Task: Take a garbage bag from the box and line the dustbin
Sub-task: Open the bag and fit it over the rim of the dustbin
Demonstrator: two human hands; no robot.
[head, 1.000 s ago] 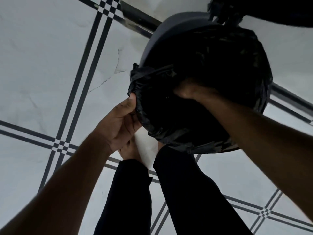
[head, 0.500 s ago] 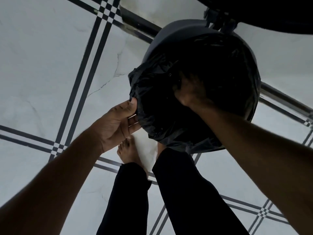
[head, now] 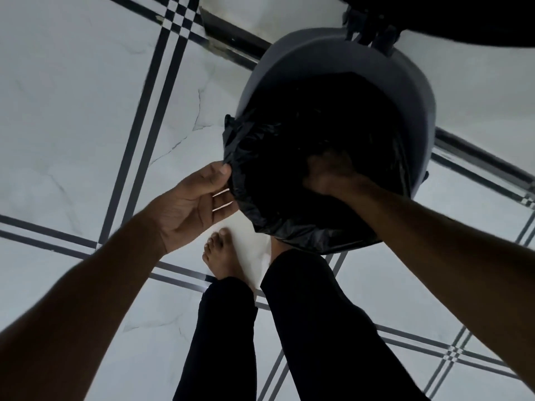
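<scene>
A grey round dustbin [head: 417,91] stands on the floor in front of me, its dark lid [head: 463,18] flipped up at the top right. A black garbage bag [head: 260,157] sits in its mouth and bulges over the near and left rim, while the far rim is bare grey. My left hand [head: 194,204] is at the bag's left edge, thumb on top and fingers slipped under the fold, pinching it. My right hand [head: 327,175] reaches down inside the bag; it is dark and blurred, so its fingers are unclear.
The floor [head: 72,125] is white tile with black stripe lines. My legs in black trousers [head: 318,328] and a bare foot [head: 220,256] stand just below the bin. A dark skirting strip [head: 231,36] runs along the far side behind the bin.
My left hand has loosened from a full grip to a thumb-and-finger hold on the bag's edge. The right hand has pushed deeper into the bag, and more bare grey rim shows at the far side.
</scene>
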